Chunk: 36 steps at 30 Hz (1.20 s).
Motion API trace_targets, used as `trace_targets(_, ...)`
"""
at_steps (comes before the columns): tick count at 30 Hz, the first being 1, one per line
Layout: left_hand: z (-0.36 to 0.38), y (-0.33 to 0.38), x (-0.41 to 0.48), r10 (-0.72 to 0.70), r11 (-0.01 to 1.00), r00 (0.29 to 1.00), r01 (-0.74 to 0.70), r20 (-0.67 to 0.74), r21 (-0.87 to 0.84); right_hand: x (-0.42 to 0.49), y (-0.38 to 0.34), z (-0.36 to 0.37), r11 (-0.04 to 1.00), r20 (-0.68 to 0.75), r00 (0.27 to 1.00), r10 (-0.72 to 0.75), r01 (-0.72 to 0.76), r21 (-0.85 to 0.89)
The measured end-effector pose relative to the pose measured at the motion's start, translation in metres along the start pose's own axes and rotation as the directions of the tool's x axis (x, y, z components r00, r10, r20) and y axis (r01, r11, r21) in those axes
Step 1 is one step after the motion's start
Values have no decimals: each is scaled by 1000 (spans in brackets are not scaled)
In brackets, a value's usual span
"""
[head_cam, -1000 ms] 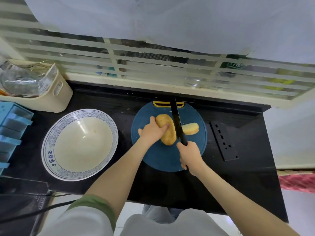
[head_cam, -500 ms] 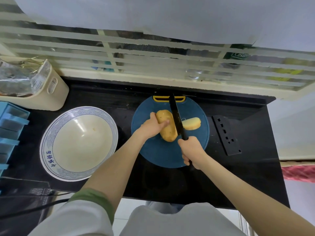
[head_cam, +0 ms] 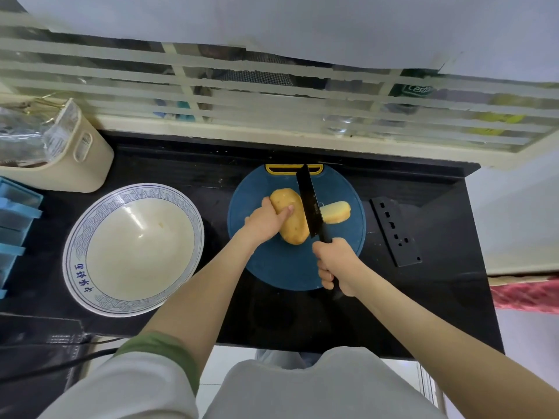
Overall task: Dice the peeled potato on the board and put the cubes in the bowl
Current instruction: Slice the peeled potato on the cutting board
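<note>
My left hand (head_cam: 262, 221) grips the potato (head_cam: 292, 228); the knife (head_cam: 309, 201) (clenched in my right hand (head_cam: 338, 265)) lies along its long axis, 1 slab (head_cam: 336, 212) beyond.

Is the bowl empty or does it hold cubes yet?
Empty: the bowl shows a bare pale inside but for one tiny speck; no cubes.

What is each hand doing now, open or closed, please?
Left hand: closed, holding the potato.
Right hand: closed, gripping the knife by its handle.
</note>
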<state>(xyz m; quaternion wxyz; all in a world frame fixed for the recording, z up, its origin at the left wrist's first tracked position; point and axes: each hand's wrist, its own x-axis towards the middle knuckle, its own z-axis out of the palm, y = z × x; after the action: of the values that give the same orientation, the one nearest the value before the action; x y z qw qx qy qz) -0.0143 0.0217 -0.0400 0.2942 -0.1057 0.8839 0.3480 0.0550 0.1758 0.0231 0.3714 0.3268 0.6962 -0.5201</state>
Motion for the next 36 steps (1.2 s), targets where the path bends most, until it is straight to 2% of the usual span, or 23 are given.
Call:
trace_targets(13, -8, -1, -1, 42, 998, 998, -44, 52, 35, 9, 5, -1, 996, -18, 999, -39, 37, -80)
trace_targets(23, -4, 2, -1, 10, 996, 1000, -11, 9, 90, 23, -4, 6, 993, -7, 999, -41, 40, -108)
trace_targets(30, 1, -4, 3, 16, 1000, 1000, -16, 27, 11, 24, 19, 7, 992, -39, 999, -6, 1, -124)
trace_targets(34, 2, -4, 2, 8, 1000, 999, -7, 36, -21, 33, 24, 11, 997, -82, 995, 58, -61, -46)
trace_targets(36, 2, -4, 2, 6, 1000, 999, -6, 35, -22, 36, 27, 13, 990, -92, 995, -37, 24, -139)
